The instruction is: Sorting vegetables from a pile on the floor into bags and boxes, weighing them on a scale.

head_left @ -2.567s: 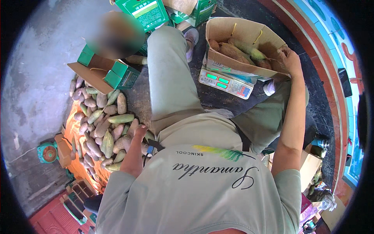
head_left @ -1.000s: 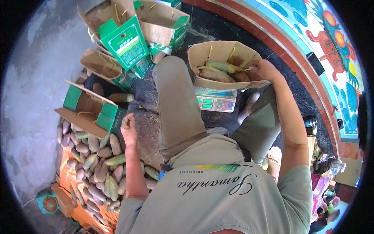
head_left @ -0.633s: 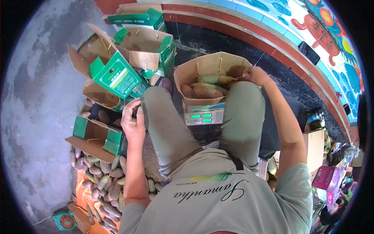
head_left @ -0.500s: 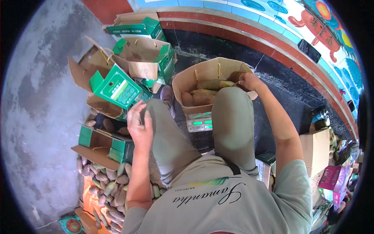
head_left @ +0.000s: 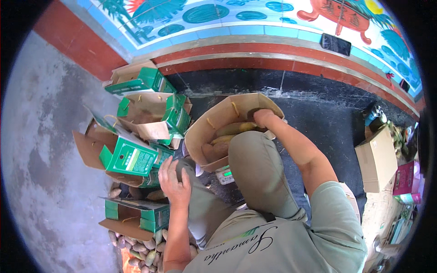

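Note:
An open brown cardboard box (head_left: 214,123) holding several long yellow-green fruits (head_left: 236,128) sits on a small scale (head_left: 224,175) between my knees. My right hand (head_left: 261,117) reaches into the box at its far rim and touches the fruit inside; whether it grips one is hidden. My left hand (head_left: 174,180) rests on my left knee, fingers loosely curled, holding nothing I can see.
Several green-and-brown cardboard boxes (head_left: 136,154) are stacked at my left, one open box (head_left: 136,217) nearer. A heap of loose fruits (head_left: 141,248) lies at lower left. A painted wall with a red ledge (head_left: 273,54) runs ahead. A plain carton (head_left: 380,159) stands at right.
My view swung from the fruit heap toward the wall. My left hand rose from the heap to my left knee. My right hand stayed at the fruit box.

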The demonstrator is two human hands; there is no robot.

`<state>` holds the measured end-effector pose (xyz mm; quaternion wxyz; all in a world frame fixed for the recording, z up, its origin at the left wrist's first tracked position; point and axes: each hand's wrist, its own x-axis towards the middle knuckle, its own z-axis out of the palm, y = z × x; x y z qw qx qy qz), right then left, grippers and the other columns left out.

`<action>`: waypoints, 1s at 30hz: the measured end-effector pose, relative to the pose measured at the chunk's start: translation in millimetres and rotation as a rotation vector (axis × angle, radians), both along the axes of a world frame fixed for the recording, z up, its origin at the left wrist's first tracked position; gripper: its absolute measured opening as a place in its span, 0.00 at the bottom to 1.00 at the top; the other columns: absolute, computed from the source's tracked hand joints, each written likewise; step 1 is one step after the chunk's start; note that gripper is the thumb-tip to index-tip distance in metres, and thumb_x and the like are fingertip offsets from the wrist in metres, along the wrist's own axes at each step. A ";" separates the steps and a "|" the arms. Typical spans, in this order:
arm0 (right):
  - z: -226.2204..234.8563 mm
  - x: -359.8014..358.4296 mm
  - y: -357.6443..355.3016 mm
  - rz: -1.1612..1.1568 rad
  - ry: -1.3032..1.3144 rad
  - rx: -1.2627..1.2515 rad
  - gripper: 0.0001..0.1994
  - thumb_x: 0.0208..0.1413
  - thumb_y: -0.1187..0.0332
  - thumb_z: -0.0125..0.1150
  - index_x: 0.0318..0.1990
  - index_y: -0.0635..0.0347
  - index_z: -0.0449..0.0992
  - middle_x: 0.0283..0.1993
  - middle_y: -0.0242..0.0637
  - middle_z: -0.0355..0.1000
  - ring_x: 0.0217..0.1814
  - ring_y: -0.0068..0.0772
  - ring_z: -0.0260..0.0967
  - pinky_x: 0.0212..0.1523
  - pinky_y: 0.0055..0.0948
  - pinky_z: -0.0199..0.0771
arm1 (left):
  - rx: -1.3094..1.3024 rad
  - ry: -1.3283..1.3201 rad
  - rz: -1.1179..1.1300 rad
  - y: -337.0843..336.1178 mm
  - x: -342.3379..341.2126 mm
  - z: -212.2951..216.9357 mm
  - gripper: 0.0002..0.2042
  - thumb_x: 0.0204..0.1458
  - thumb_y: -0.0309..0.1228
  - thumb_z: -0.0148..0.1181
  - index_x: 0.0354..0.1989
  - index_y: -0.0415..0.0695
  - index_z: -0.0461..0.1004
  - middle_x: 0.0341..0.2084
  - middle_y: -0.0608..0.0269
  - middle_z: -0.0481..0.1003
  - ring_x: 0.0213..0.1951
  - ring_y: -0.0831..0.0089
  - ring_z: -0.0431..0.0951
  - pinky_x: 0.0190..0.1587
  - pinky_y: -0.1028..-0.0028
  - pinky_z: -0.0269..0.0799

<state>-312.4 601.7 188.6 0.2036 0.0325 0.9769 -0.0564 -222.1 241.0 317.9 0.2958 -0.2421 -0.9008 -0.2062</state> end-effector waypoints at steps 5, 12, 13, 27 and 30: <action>73.1 -1.4 -22.2 0.035 0.186 -0.523 0.10 0.47 0.64 0.53 0.30 0.59 0.77 0.34 0.47 0.72 0.36 0.47 0.70 0.39 0.41 0.69 | 0.109 -0.077 -0.020 10.0 -1.3 4.0 0.13 0.42 0.25 0.55 0.38 0.37 0.70 0.44 0.51 0.69 0.47 0.52 0.67 0.51 0.61 0.61; 174.2 10.5 -104.1 0.112 0.773 -0.962 0.11 0.48 0.61 0.51 0.24 0.59 0.74 0.26 0.46 0.71 0.31 0.47 0.69 0.33 0.42 0.67 | 0.285 -0.268 -0.076 46.6 -5.6 19.7 0.18 0.42 0.23 0.57 0.45 0.37 0.66 0.47 0.51 0.67 0.50 0.55 0.65 0.54 0.63 0.58; 193.5 21.3 -112.9 0.217 0.810 -1.040 0.12 0.49 0.62 0.50 0.25 0.61 0.73 0.25 0.47 0.69 0.30 0.47 0.68 0.32 0.40 0.66 | 0.325 -0.327 -0.090 51.4 -7.8 20.2 0.22 0.43 0.24 0.57 0.49 0.37 0.62 0.51 0.52 0.64 0.52 0.59 0.64 0.54 0.64 0.58; 235.5 99.4 -157.0 0.534 0.686 -1.409 0.10 0.52 0.68 0.50 0.35 0.65 0.72 0.35 0.42 0.70 0.37 0.38 0.69 0.38 0.33 0.67 | 0.268 -0.111 0.539 -102.0 68.8 35.6 0.26 0.37 0.27 0.65 0.46 0.34 0.61 0.37 0.48 0.68 0.40 0.57 0.69 0.48 0.65 0.63; 198.8 87.3 -137.2 0.443 0.713 -1.239 0.09 0.52 0.68 0.50 0.36 0.64 0.72 0.34 0.43 0.70 0.37 0.40 0.69 0.38 0.32 0.67 | 0.000 -0.343 0.613 -188.0 128.9 -55.5 0.27 0.35 0.31 0.64 0.46 0.36 0.62 0.37 0.45 0.69 0.40 0.50 0.70 0.46 0.62 0.64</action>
